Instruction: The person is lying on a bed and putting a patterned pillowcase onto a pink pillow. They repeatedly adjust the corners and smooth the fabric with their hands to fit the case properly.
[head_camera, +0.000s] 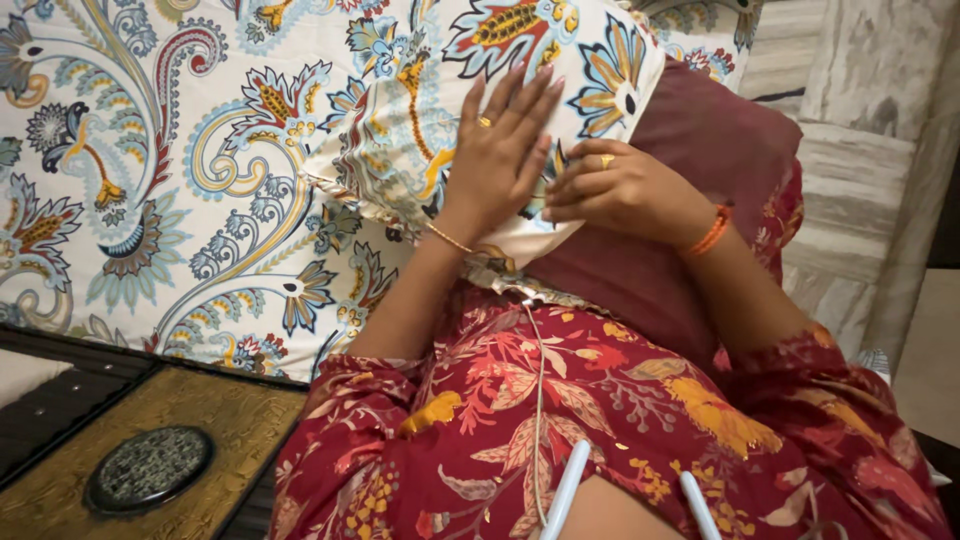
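Observation:
A pillow (720, 150) with a dark red inner cover sits against my body, partly inside a white pillowcase (420, 110) printed with blue, yellow and red paisley. My left hand (500, 150) lies flat on the pillowcase, fingers spread and pointing up, a ring on one finger and a thin bangle at the wrist. My right hand (610, 190) curls its fingers over the pillowcase's open edge where the red pillow shows. It wears a ring and an orange thread band.
A bedsheet (150, 170) in the same paisley print covers the bed at the left. A dark bed frame with a gold patterned panel (150, 460) and a round inlay lies at the bottom left. Marble flooring (860, 150) runs along the right. A thin cable (540, 400) hangs down my red floral dress.

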